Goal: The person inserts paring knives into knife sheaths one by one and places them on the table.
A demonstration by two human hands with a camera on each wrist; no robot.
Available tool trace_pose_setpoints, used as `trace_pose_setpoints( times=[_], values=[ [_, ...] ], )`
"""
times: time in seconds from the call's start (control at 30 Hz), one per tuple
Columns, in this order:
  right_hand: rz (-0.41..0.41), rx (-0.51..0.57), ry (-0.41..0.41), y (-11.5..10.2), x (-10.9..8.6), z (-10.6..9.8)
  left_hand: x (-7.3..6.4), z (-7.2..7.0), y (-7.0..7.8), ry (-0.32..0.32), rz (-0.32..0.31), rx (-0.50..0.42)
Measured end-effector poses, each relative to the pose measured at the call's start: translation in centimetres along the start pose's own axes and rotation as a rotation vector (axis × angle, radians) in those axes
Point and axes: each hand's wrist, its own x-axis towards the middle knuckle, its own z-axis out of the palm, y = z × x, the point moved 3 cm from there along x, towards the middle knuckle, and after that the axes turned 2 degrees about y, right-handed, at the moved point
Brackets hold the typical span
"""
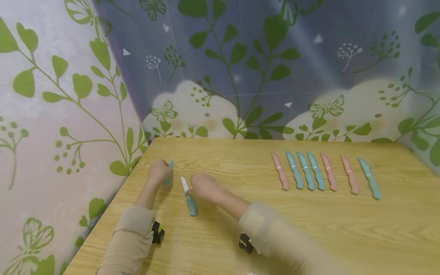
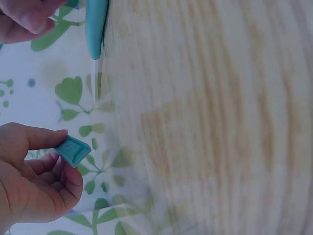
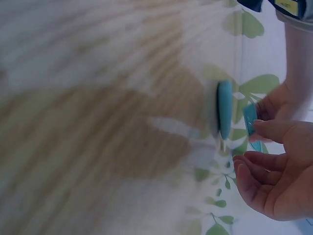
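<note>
A teal knife sheath point(image 2: 73, 150) is pinched between the thumb and fingers of my left hand point(image 1: 159, 172), near the table's left side. Just to the right, a small knife point(image 1: 190, 205) with a teal handle and a bare white blade lies on the table, its tip pointing away from me. My right hand point(image 1: 203, 187) is beside this knife and overlaps it in the head view. In the right wrist view, the thumb and fingers of the right hand point(image 3: 274, 171) are apart with nothing between them, and the knife's handle point(image 3: 225, 108) lies apart from them.
Several sheathed knives lie in a row at the table's right, some pink point(image 1: 280, 171), some blue point(image 1: 304, 170), with a teal-green one point(image 1: 369, 178) at the far end. Patterned cloth point(image 1: 220, 76) hangs behind the wooden table point(image 1: 240, 156) and along its left side.
</note>
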Motion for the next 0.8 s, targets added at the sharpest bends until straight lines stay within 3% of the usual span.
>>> trace_pose_setpoints(
  times=[0.27, 0.53, 0.8],
  values=[
    [0.007, 0.064, -0.024, -0.6, 0.2, 1.5, 0.0, -0.1, -0.1, 0.006, 0.007, -0.007],
    [-0.012, -0.028, -0.025, -1.2, 0.6, 2.0, -0.1, 0.1, 0.0, 0.012, 0.014, -0.023],
    [0.038, -0.066, -0.015, -1.3, 0.5, 1.9, -0.2, 0.0, 0.2, 0.084, 0.001, -0.022]
  ],
)
